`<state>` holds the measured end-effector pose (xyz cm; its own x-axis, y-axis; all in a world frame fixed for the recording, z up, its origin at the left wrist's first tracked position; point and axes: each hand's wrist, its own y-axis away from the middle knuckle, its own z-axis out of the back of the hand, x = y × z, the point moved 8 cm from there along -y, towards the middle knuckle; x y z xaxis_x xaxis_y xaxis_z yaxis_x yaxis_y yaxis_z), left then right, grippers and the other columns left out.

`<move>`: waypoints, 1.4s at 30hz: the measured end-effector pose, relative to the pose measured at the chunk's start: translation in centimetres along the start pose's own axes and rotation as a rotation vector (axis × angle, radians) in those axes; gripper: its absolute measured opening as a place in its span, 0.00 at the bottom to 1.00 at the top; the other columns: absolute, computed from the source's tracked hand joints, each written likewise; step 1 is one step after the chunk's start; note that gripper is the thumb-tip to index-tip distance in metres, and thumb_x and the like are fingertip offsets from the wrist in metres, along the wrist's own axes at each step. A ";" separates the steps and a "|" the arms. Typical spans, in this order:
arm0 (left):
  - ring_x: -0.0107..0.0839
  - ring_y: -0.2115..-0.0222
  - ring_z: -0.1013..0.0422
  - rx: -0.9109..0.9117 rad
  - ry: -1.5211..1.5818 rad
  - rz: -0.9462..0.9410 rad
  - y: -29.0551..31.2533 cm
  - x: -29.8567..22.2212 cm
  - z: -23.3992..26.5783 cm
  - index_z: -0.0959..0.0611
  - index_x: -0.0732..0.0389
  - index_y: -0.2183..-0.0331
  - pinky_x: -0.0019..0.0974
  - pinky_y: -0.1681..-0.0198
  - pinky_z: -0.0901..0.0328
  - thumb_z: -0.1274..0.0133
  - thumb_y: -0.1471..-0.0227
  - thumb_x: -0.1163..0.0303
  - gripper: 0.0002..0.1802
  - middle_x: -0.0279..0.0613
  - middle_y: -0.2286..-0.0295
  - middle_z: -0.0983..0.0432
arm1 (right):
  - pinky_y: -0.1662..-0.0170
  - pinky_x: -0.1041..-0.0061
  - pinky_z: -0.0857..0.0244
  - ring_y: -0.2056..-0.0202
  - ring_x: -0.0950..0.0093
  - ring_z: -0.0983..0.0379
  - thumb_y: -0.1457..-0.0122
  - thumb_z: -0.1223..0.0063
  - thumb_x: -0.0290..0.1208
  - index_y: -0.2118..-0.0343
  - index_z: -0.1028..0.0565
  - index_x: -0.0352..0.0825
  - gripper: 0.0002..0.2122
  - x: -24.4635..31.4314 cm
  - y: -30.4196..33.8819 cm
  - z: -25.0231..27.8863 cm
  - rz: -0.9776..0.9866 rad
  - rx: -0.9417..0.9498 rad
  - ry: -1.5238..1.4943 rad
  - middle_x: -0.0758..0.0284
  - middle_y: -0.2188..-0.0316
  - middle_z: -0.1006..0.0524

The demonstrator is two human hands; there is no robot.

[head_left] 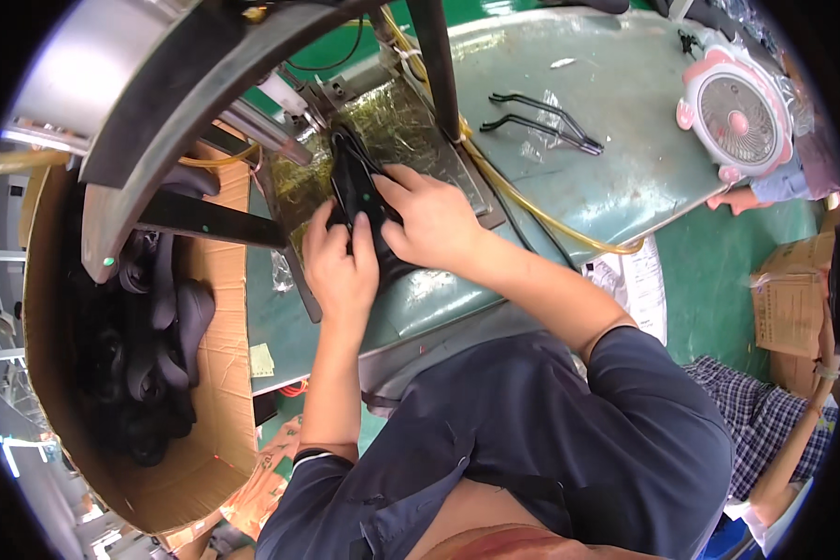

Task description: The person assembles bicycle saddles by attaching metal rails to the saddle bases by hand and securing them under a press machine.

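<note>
A black bicycle saddle (350,177) lies on the metal plate of a bench machine, its narrow nose pointing away from me toward the machine's metal rods. My left hand (341,266) grips its near left side, fingers pressed on the black surface. From the right, my right hand (429,219) holds the saddle with thumb and fingers bent over its edge. The underside and the wide near end are partly hidden by my hands. Around the saddle, the plate (406,121) has a shiny, yellowish, wrinkled covering.
A curved metal machine frame (149,140) arches over the left side. Below it stands a cardboard box (224,411) with several black saddles. Black bent rods (546,121), yellow hose (560,229) and a pink-white fan (737,112) are on the green table. Other people are at the right.
</note>
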<state>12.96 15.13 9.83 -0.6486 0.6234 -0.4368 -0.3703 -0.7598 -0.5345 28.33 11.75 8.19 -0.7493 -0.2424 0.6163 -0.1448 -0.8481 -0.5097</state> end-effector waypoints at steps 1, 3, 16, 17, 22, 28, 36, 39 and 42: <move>0.59 0.55 0.22 -0.040 0.014 0.018 -0.2 0.7 -0.5 0.16 0.72 0.72 0.52 0.49 0.29 0.39 0.37 0.68 0.17 0.59 0.51 0.18 | 0.55 0.57 0.21 0.56 0.51 0.18 0.50 0.39 0.28 0.46 0.21 0.30 0.25 -0.6 -0.4 -0.5 -0.014 0.001 -0.009 0.52 0.47 0.20; 0.58 0.55 0.22 -0.048 -0.017 0.043 0.0 1.5 -1.3 0.16 0.72 0.72 0.52 0.49 0.28 0.40 0.37 0.68 0.16 0.58 0.51 0.17 | 0.59 0.59 0.20 0.62 0.54 0.16 0.52 0.39 0.28 0.49 0.19 0.31 0.24 -0.7 -1.3 -1.0 0.049 -0.035 0.022 0.54 0.51 0.18; 0.62 0.46 0.26 -0.207 -0.042 -0.008 -1.4 3.7 -1.2 0.20 0.67 0.54 0.53 0.42 0.31 0.37 0.38 0.68 0.16 0.60 0.45 0.23 | 0.41 0.55 0.27 0.46 0.47 0.22 0.45 0.32 0.45 0.39 0.28 0.24 0.36 -1.0 -3.9 -0.9 0.056 -0.205 -0.080 0.46 0.46 0.21; 0.62 0.43 0.29 -0.213 -0.030 -0.006 -1.1 3.9 -0.9 0.22 0.67 0.51 0.53 0.39 0.33 0.36 0.40 0.68 0.20 0.62 0.44 0.26 | 0.37 0.53 0.31 0.43 0.45 0.25 0.45 0.31 0.47 0.38 0.30 0.22 0.38 -1.0 -3.7 -1.1 0.030 -0.201 -0.111 0.44 0.44 0.23; 0.62 0.39 0.33 -0.128 0.051 0.093 -0.5 3.5 -0.2 0.25 0.69 0.47 0.55 0.35 0.37 0.32 0.44 0.68 0.28 0.64 0.42 0.30 | 0.35 0.52 0.34 0.40 0.43 0.29 0.39 0.35 0.50 0.38 0.31 0.22 0.37 -0.7 -2.9 0.5 0.048 -0.201 -0.236 0.41 0.42 0.26; 0.40 0.52 0.23 0.038 0.434 0.291 0.5 9.2 1.0 0.22 0.70 0.48 0.40 0.42 0.31 0.36 0.53 0.76 0.29 0.49 0.54 0.19 | 0.30 0.52 0.40 0.36 0.45 0.32 0.50 0.46 0.23 0.35 0.31 0.30 0.34 -1.0 0.7 6.1 0.157 -0.081 -0.294 0.48 0.38 0.27; 0.35 0.60 0.18 0.382 1.333 0.472 1.7 -2.1 2.4 0.24 0.69 0.45 0.36 0.54 0.25 0.48 0.28 0.60 0.21 0.49 0.60 0.15 | 0.43 0.59 0.29 0.48 0.55 0.21 0.50 0.25 0.35 0.37 0.28 0.33 0.36 -4.0 5.4 10.5 0.059 -0.133 -0.371 0.56 0.48 0.19; 0.37 0.65 0.16 0.241 1.088 0.442 3.2 4.2 4.5 0.21 0.67 0.51 0.34 0.64 0.22 0.51 0.26 0.65 0.14 0.52 0.61 0.15 | 0.44 0.64 0.27 0.49 0.66 0.19 0.48 0.25 0.34 0.43 0.23 0.31 0.30 -6.4 7.5 13.0 -0.245 -0.385 -0.504 0.60 0.51 0.16; 0.35 0.65 0.17 0.147 1.009 0.532 3.8 8.2 5.9 0.21 0.67 0.52 0.34 0.62 0.22 0.48 0.28 0.70 0.10 0.53 0.61 0.15 | 0.48 0.67 0.26 0.54 0.71 0.19 0.47 0.23 0.33 0.43 0.24 0.30 0.29 -10.2 3.6 17.4 -0.507 -0.440 -0.377 0.61 0.57 0.16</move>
<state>2.26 16.30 8.50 0.0568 0.0311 -0.9979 -0.3264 -0.9440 -0.0480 46.70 2.97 10.45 -0.2630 -0.0852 0.9610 -0.7145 -0.6522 -0.2534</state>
